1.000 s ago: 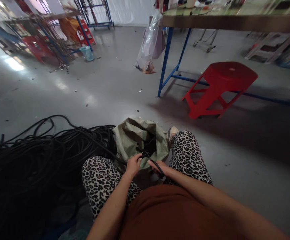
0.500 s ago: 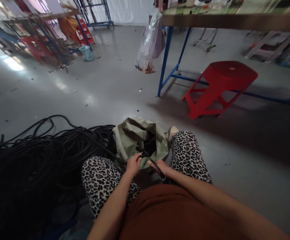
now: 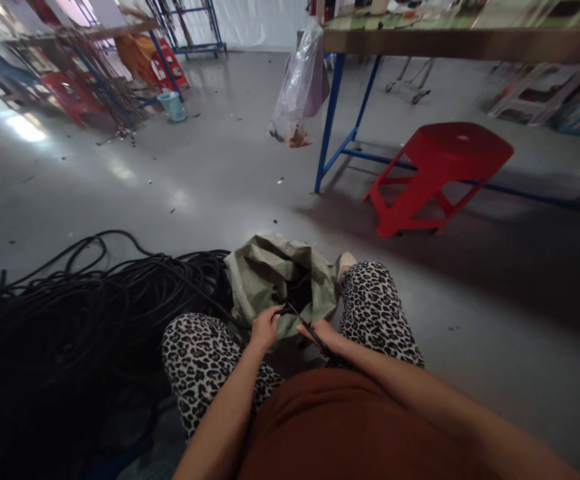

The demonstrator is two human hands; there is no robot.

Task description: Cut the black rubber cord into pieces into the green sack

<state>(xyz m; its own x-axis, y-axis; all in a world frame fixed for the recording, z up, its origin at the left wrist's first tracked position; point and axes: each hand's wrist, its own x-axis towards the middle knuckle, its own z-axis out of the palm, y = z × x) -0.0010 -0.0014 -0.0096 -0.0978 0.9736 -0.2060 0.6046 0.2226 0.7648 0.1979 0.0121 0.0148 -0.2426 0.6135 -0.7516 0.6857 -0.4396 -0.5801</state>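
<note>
Between my knees stands a greenish woven sack (image 3: 247,277), its mouth open, with dark contents inside. My left hand (image 3: 266,327) is closed on a black cord (image 3: 230,316) that runs from the pile of black cords (image 3: 170,280) at the left; its end points over the sack. Just to the right, my right hand (image 3: 323,333) is wrapped round dark-handled scissors (image 3: 309,328). Their thin blades reach up and left, near the cord's end. Whether the blades touch the cord is too small to tell.
A red stool (image 3: 463,143) stands ahead to the right, beside a blue-legged table (image 3: 450,41). A clear plastic bag (image 3: 297,87) hangs at its corner. A light blue bin (image 3: 173,107) is farther back left.
My left hand has shifted slightly left and down, and more of the cord's end shows beside the blades. The scissors have tilted slightly in my right hand.
</note>
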